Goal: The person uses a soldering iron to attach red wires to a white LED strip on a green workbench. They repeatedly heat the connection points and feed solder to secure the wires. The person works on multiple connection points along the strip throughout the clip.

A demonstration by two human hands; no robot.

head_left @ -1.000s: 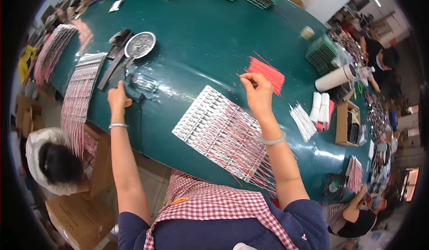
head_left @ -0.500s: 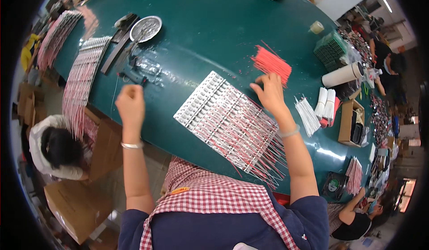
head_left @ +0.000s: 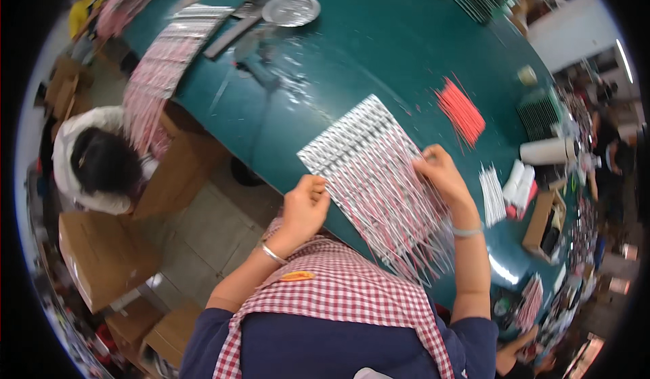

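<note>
In front of me on the table lies a panel of silver-white strips (head_left: 362, 130) set side by side, with thin red and white wires (head_left: 399, 210) running from them and fanning out loosely toward my body. My left hand (head_left: 306, 206) is closed at the panel's left edge, fingers curled inward and fingertips against the border. At the opposite edge my right hand (head_left: 443, 176) pinches the side between thumb and fingers. Motion blurs the strips, and the exact grip of the fingertips is partly hidden. Beyond the right hand lies a bundle of red wires (head_left: 462, 114).
White wire bundles (head_left: 492, 196) and white rolls (head_left: 518, 186) lie right, near an open cardboard box (head_left: 544, 225) and a white bottle (head_left: 548, 151). A metal bowl (head_left: 291, 10) and another wired panel (head_left: 172, 57) are far left. A person (head_left: 101, 166) sits beside cartons at left.
Both hands have come to the panel's sides: the left moved right from over the table edge, the right moved back from beside the red wires. My view has also turned.
</note>
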